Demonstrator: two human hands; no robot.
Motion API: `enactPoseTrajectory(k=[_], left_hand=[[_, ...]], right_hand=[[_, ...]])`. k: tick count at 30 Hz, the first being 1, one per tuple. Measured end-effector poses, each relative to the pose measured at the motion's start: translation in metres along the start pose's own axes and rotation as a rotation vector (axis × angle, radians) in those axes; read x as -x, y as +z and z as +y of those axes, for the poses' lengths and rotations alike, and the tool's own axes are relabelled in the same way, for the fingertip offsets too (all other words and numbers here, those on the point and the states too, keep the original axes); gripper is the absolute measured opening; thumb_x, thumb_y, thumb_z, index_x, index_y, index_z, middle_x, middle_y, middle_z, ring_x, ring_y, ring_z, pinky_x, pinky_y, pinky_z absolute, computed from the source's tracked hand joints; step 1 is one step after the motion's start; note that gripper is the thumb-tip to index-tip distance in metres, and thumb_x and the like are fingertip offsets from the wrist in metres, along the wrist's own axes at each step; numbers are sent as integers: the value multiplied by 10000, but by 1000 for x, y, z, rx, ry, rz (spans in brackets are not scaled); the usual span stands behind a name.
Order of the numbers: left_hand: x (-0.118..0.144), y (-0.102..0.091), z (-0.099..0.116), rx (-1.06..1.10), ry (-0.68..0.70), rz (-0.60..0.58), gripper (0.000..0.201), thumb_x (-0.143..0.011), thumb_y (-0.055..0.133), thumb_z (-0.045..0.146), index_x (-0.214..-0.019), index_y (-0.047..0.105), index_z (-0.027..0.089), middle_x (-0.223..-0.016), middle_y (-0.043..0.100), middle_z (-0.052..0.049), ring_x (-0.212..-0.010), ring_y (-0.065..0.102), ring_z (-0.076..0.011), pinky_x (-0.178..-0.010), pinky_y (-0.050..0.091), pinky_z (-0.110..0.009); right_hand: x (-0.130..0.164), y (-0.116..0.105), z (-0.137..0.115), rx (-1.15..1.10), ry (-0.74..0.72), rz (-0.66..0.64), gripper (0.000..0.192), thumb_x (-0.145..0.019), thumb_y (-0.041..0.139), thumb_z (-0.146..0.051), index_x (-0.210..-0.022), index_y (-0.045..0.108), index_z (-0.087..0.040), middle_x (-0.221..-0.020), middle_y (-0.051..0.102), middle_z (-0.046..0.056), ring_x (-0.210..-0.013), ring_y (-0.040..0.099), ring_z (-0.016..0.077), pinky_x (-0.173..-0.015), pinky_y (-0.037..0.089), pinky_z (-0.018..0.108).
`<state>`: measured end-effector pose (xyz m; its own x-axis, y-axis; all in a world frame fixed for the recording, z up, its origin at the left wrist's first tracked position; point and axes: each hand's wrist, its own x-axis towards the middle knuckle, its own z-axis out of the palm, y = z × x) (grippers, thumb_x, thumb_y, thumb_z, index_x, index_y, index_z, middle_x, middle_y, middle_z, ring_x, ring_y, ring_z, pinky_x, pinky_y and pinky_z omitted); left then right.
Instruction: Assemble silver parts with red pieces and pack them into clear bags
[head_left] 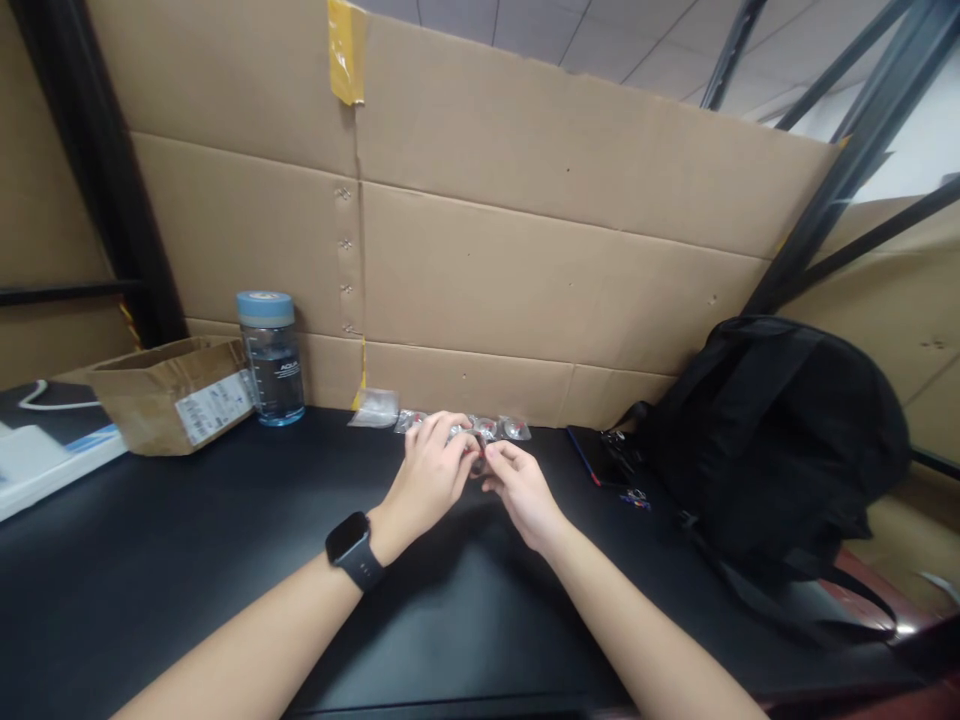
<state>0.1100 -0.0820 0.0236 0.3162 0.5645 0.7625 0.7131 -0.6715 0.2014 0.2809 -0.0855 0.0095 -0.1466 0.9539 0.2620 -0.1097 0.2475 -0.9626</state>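
While a small packet (pixel 478 452) is being pinched between the fingertips of the left hand (pixel 431 470) and right hand (pixel 517 485) above the desk (pixel 187 540), it is being judged light, thin and slippery; edges are being favoured for grip. More packets (pixel 495 428) are lying behind, by the cardboard (pixel 525 290). A bottle (pixel 270 358) is standing left, a backpack (pixel 765 440) right.

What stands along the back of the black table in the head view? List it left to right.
Cardboard box → water bottle → clear plastic bag → small packets by the left hand and right hand → black backpack.
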Motion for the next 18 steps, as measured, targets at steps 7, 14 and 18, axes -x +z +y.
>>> enactPoseTrajectory(k=[7,14,18], left_hand=[[0,1,4,-7,28,-20,172,-981,495,237,-975,666,223,-1284,608,-115,-1260,472,-320,-1046,320,-510],[1,3,-2,60,-49,-21,114,-951,570,266,-927,678,240,-1215,615,-98,-1199,492,-298,-1002,353,-480],[-2,1,-5,105,-47,-22,123,-979,535,275,-969,649,229,-1196,621,-88,-1178,514,-274,-995,356,-453]], right_hand=[[0,0,-1,-91,91,-14,379,-889,650,-572,-914,645,-194,-864,695,57,-790,688,180,-599,476,238],[-6,-11,5,77,-2,-63,347,-889,654,-548,-867,648,-202,-799,656,29,-745,639,170,-616,470,252],[-7,-15,3,284,-125,-94,295,-922,627,-499,-870,633,-209,-806,624,16,-717,582,157,-632,468,264]])
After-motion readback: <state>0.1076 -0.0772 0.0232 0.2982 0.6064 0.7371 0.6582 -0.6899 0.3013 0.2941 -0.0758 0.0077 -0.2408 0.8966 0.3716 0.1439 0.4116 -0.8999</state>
